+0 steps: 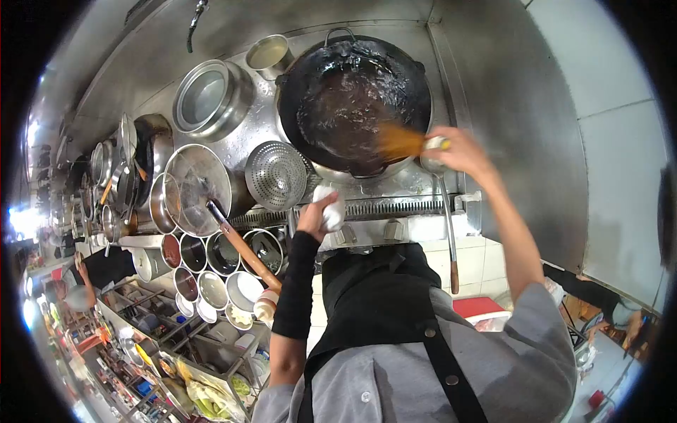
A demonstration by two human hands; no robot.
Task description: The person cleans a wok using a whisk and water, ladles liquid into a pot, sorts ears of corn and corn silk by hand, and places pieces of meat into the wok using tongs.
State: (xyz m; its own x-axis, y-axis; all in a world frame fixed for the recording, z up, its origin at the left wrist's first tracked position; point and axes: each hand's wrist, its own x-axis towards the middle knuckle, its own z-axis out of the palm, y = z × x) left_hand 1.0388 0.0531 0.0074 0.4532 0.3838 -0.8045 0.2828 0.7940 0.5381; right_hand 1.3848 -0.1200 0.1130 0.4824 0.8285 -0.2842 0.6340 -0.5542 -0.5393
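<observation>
My right hand (457, 151) is closed on a wok brush (402, 142), whose orange-brown bristles are smeared by motion. The bristles reach over the right side of a large black wok (288, 116) with dark, rippling liquid (349, 106) in it. In front of the wok, my left hand (312, 217) grips a white cloth (331, 209), bunched up beside the stove's front edge. Just below my right hand, a long-handled ladle (447, 225) hangs over that edge, its wooden grip pointing toward me. Left of the wok lies a perforated strainer (276, 175).
Metal pots (204, 99) and a small pot (269, 56) stand left of the wok. A mesh skimmer (197, 187) has its wooden handle (247, 250) sticking out toward me. Several seasoning containers (213, 289) sit below it. People are at the far left (81, 289) and right (620, 310).
</observation>
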